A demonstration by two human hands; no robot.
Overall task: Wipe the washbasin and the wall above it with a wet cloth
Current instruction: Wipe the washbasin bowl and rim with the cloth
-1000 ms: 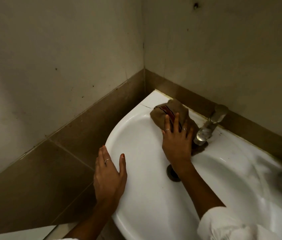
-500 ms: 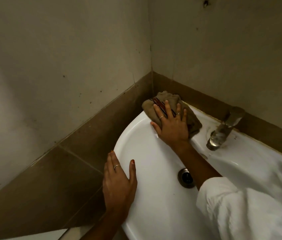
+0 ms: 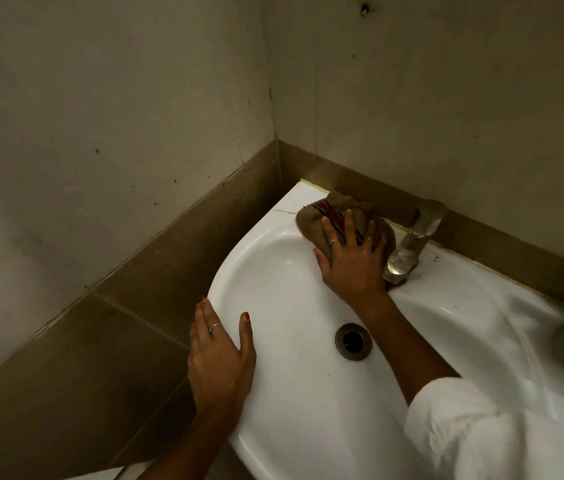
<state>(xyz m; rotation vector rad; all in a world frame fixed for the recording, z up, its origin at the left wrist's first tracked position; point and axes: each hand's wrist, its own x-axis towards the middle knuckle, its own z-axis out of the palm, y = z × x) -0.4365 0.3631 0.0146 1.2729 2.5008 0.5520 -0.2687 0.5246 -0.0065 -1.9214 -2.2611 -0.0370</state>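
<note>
Right hand [image 3: 353, 265] spread flat, pressing cloth [image 3: 311, 220] on washbasin [image 3: 291, 382] rim, left hand [image 3: 220, 358] resting flat

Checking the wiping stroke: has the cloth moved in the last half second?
Yes. The cloth under the right hand has slid back toward the tap, closing the gap seen half a second ago.

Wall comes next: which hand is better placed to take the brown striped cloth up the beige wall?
Right. The right hand presses the brown striped cloth on the white washbasin, just under the beige wall; the left hand lies flat on its side rim.
</note>
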